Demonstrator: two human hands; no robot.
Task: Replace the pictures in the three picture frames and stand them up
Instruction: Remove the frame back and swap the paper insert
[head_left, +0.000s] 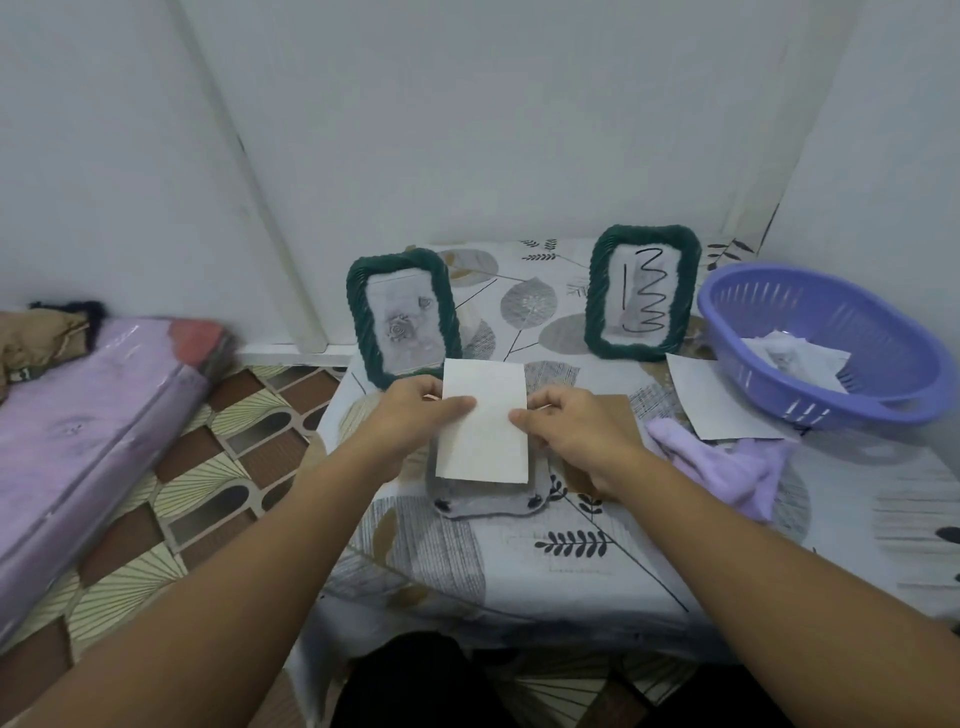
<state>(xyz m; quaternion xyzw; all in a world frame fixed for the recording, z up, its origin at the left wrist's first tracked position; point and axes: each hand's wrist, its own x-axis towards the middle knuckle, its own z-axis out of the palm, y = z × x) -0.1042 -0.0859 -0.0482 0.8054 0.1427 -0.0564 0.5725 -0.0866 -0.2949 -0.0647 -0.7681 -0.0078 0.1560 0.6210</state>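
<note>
Two green braided picture frames stand upright on the table: the left frame (402, 317) shows a grey rose picture, the right frame (643, 293) a sheet with black scribbles. A third frame (488, 501) lies face down in front of me, its grey back up. Above it I hold a white picture sheet (485, 421), blank side toward me. My left hand (415, 410) pinches its left edge and my right hand (566, 421) pinches its right edge. A brown backing board (615, 415) lies under my right hand.
A purple plastic basket (826, 343) with pictures inside sits at the right. A loose white sheet (714, 400) and a lilac cloth (727, 465) lie beside it. A purple-wrapped mattress (78, 441) lies on the patterned floor at the left. The table stands against white walls.
</note>
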